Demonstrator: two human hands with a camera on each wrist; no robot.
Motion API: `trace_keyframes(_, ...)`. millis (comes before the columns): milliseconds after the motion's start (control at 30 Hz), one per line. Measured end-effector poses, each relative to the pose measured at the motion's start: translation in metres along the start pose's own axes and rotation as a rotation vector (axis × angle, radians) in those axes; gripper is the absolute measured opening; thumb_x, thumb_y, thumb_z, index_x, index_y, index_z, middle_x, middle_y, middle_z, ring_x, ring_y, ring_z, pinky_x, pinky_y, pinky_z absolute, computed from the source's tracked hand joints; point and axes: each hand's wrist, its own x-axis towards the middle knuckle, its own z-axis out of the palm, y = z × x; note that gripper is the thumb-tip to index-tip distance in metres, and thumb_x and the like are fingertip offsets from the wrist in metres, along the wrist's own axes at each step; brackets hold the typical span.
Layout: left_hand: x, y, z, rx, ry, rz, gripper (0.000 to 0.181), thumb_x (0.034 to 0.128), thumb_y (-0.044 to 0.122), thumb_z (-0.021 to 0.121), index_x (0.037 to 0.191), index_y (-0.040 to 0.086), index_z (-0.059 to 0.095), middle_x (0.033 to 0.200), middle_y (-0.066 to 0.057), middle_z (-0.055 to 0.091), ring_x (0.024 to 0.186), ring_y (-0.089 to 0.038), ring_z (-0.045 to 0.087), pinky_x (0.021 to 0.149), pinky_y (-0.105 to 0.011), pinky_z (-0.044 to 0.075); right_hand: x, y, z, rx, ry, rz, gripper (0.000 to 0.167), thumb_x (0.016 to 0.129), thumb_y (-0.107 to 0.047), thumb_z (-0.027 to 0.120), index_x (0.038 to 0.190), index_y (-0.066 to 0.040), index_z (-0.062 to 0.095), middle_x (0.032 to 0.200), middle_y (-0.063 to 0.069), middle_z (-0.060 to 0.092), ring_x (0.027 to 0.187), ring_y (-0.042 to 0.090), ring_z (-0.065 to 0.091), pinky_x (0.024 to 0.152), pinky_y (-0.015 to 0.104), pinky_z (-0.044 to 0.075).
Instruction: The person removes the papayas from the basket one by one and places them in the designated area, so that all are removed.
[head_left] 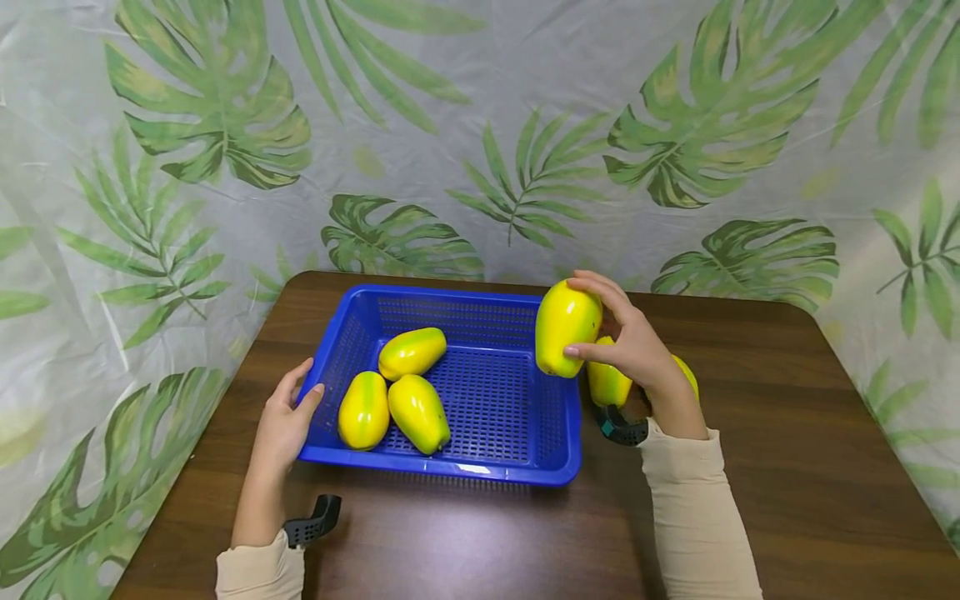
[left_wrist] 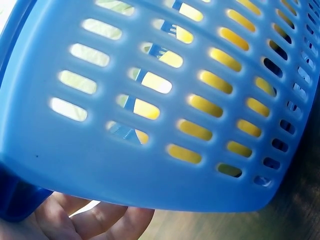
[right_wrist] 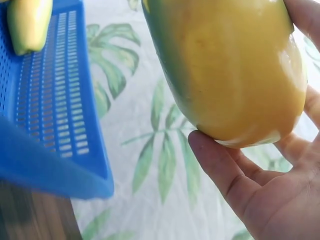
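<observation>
Papaya (head_left: 564, 327), glossy, oval, in grip of right hand (head_left: 632, 343); slotted plastic basket (head_left: 517, 474) in that of left hand (head_left: 283, 421)

Fruits (head_left: 562, 325) are green-streaked yellow, the basket (head_left: 517, 476) blue, the backdrop (head_left: 420, 158) leaf-patterned.

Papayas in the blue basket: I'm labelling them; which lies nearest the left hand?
The front-left papaya, leftmost in the blue basket; the back papaya and front-right papaya lie farther from the left hand.
</observation>
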Motion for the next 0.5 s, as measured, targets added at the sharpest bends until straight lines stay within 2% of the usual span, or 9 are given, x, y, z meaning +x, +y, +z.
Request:
trace_keyframes(167, 0.000, -0.001, 0.000, -0.004, -0.004, 0.002, 0.051, 0.0945, 0.033, 0.044, 0.141, 0.017, 0.030, 0.122, -0.023, 0.050, 0.099, -0.031, 0.053, 0.079, -0.041, 0.043, -0.018, 0.014, -0.010, 0.006, 0.032, 0.014, 0.072, 0.071, 0.009, 0.070, 0.134, -0.006, 0.039, 0.142, 0.010, 0.023, 0.113, 0.021, 0.040, 0.086, 0.022, 0.039)
trace_keyframes(367, 0.000, 0.000, -0.001, -0.005, -0.005, -0.005, 0.051, 0.0947, 0.033, 0.043, 0.142, 0.017, 0.030, 0.122, -0.024, 0.050, 0.099, -0.033, 0.053, 0.081, -0.044, 0.042, -0.041, 0.024, -0.018, 0.008, 0.046, 0.035, 0.072, 0.071, 0.012, 0.068, 0.134, -0.004, 0.037, 0.141, 0.013, 0.020, 0.111, 0.020, 0.041, 0.084, 0.020, 0.041)
trace_keyframes(500, 0.000, 0.000, -0.002, -0.007, -0.009, -0.011, 0.051, 0.0949, 0.033, 0.042, 0.142, 0.018, 0.029, 0.122, -0.024, 0.049, 0.100, -0.033, 0.053, 0.081, -0.045, 0.042, -0.055, 0.031, -0.021, -0.030, 0.073, 0.053, 0.071, 0.070, 0.013, 0.068, 0.133, -0.003, 0.038, 0.141, 0.013, 0.022, 0.114, 0.017, 0.038, 0.084, 0.018, 0.039)
